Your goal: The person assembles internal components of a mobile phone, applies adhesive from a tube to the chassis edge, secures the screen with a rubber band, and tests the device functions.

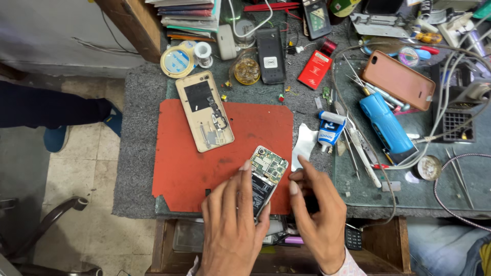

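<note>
Centrally, an opened phone (266, 179) (circuit board and battery exposed) lay at the red mat's (189, 168) lower right edge. Left hand (232, 227) rested on it, fingers flat and spread, pinning rather than clasping. Right hand (317, 214) hovered just beside, fingers loosely curled, holding nothing visible. Gold back cover (204, 110) lay apart, upper left.

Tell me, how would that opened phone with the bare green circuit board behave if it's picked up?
The opened phone with the bare green circuit board looks thin and flat, so probably stiff and light. Its exposed parts suggest it is fragile to pressing. It lies on the red mat under the left hand, so it is unlikely to roll.
</note>
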